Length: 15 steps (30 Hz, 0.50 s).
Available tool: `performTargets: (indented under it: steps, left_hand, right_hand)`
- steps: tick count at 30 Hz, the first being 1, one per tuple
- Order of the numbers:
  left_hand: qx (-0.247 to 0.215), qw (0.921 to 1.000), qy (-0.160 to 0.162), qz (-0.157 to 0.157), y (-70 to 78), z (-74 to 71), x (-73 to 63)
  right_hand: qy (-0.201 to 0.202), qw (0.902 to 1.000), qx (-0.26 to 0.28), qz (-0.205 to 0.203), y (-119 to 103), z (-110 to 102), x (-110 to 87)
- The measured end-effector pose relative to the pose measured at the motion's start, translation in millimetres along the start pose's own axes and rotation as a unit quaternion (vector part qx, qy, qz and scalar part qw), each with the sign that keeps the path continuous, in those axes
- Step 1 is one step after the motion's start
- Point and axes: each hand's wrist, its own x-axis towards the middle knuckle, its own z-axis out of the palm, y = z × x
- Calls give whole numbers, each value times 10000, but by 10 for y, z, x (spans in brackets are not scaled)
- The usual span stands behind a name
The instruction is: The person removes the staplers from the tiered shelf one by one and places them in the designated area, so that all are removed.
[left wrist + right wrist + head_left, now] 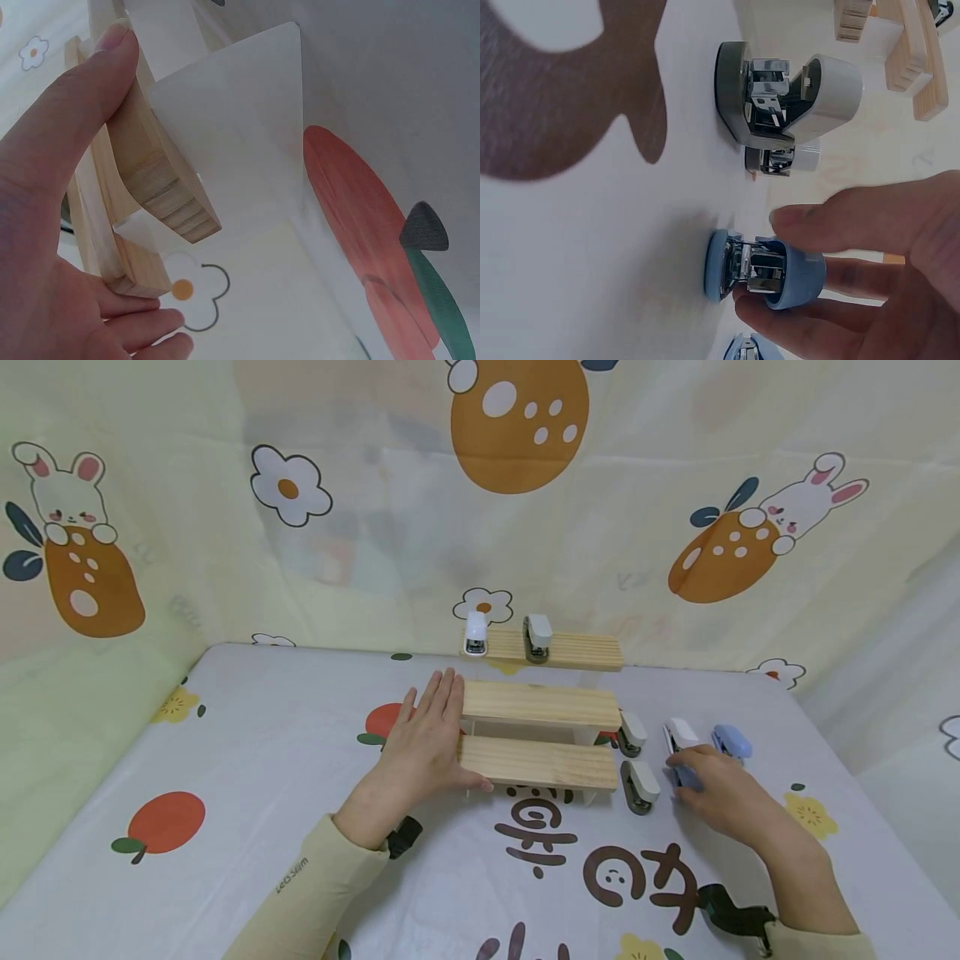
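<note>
A: Head view. Left hand point(420, 739) flat against the left end of the stepped wooden rack point(538, 762), fingers straight, bracing it. Right hand point(712, 785) closing on a blue stapler point(684, 774) on the table point(247, 760), right of the rack. Two staplers already sit on the top step.

B: Left wrist view?

A: Thumb point(79, 105) lies along the rack's end point(161, 187), palm pressing; nothing gripped.

B: Right wrist view?

A: Thumb and fingers point(855, 221) pinch the blue stapler point(769, 270) by its sides; it stands on the table. A grey stapler point(787, 94) stands just beside.

B: Advice?

A: My judgement: grip mid-body, lift straight, keep clear of the grey one, hold the rack braced.
</note>
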Motion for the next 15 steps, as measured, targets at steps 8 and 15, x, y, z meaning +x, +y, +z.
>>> performTargets:
  steps: [8, 15]
  left_hand:
    - [-9, 10000, 14, 1, 1, -5, -2]
    - [-50, 10000, 39, 30, -4, -4, -12]
  right_hand:
    - [55, 9999, 4, 89, -38, -53, -27]
    - [266, 9996, 5, 93, -123, -168, -56]
